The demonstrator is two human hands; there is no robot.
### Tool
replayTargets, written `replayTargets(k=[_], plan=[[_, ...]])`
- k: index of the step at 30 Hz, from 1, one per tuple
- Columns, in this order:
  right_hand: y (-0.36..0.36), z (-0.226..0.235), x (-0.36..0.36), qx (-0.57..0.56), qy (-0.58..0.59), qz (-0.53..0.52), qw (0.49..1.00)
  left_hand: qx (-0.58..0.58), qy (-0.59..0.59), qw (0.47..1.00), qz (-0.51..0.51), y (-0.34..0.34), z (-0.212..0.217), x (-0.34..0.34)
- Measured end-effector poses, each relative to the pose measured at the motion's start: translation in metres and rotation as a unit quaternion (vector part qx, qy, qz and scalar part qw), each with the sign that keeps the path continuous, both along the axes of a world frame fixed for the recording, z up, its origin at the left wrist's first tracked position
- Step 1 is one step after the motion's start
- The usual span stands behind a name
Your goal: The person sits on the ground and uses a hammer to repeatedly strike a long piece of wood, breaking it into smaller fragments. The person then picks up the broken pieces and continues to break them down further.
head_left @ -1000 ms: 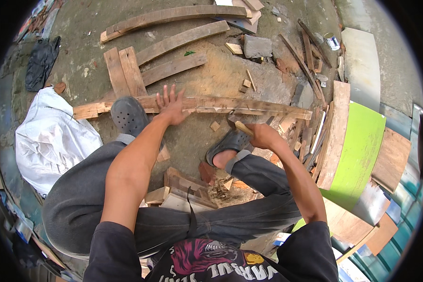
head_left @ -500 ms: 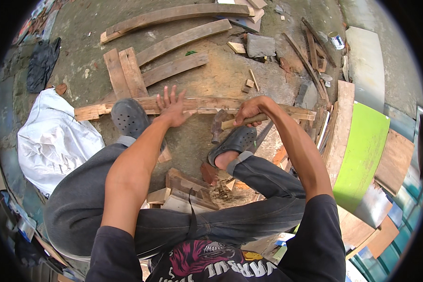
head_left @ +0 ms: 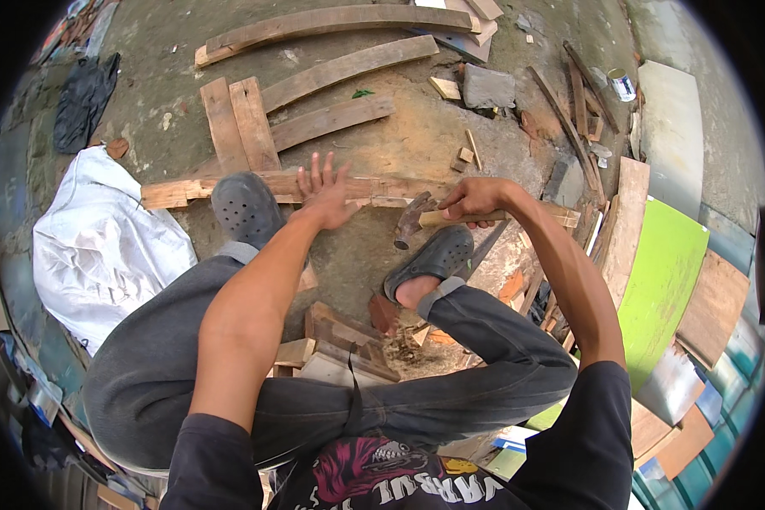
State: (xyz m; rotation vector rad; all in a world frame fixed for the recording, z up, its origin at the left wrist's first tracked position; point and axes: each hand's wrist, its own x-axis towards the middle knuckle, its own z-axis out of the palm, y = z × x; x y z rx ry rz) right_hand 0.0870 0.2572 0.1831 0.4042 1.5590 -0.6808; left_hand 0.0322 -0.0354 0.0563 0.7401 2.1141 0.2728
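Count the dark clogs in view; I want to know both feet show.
2. One clog rests on the long plank beside the left hand; the other clog sits below the hammer in the right hand.

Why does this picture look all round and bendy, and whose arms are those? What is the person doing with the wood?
The picture comes from a small camera worn on a person's head, looking down. Its very wide lens bends straight edges, so everything looks round. The two arms coming up from the bottom belong to that person, who is crouching on dirt ground.

The left hand lies flat with spread fingers on a long wooden plank. The right hand grips the wooden handle of a hammer, whose metal head hangs just above the ground by the plank. A foot in a grey clog also rests on the plank.

Around them lie more wooden boards, a white sack and a green panel.
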Motion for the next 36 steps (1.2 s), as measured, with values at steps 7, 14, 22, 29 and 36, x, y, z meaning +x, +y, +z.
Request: replayTargets(k=[7, 14, 22, 29, 36], plan=[[-0.023, 0.016, 0.029, 0.048, 0.047, -0.082, 0.994, -0.014, -0.016, 1.000, 0.004, 0.004, 0.010, -0.001], [-0.049, 0.020, 0.058, 0.122, 0.064, -0.161, 0.977, -0.014, 0.002, 1.000, 0.001, 0.003, 0.001, 0.000], [-0.098, -0.014, 0.126, 0.251, 0.241, -0.101, 0.932, -0.021, -0.010, 1.000, -0.010, 0.005, 0.006, 0.001], [-0.152, -0.003, 0.148, 0.335, 0.298, -0.077, 0.891, -0.030, 0.013, 0.999, -0.010, 0.000, 0.006, 0.002], [-0.195, -0.046, 0.171, 0.409, 0.320, -0.108, 0.848, 0.012, 0.126, 0.992, -0.005, -0.006, 0.001, 0.013]])
